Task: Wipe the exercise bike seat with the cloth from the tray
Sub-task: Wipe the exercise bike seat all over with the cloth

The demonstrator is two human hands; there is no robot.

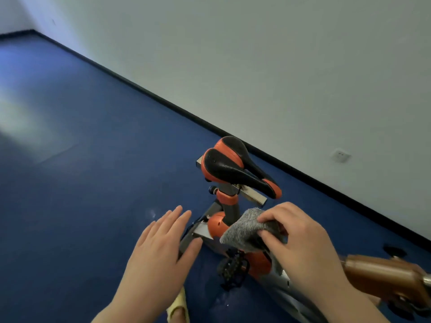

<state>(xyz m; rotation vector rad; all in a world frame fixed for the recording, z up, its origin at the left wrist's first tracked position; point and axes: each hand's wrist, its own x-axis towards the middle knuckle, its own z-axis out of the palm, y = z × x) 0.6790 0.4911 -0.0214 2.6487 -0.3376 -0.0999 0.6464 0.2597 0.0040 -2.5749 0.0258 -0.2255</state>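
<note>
Head view: my right hand (303, 243) pinches the cloth (247, 231); left hand (161, 248) is spread, empty. I judge the loose pinch could drop it short of the seat (233, 166).

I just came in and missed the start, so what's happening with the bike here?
A person stands over an exercise bike. Their right hand holds a grey cloth bunched in its fingers, held short of the seat. The left hand is open and empty, hovering beside the frame. The black and orange seat is untouched at this moment, so the wiping hasn't begun.
</note>
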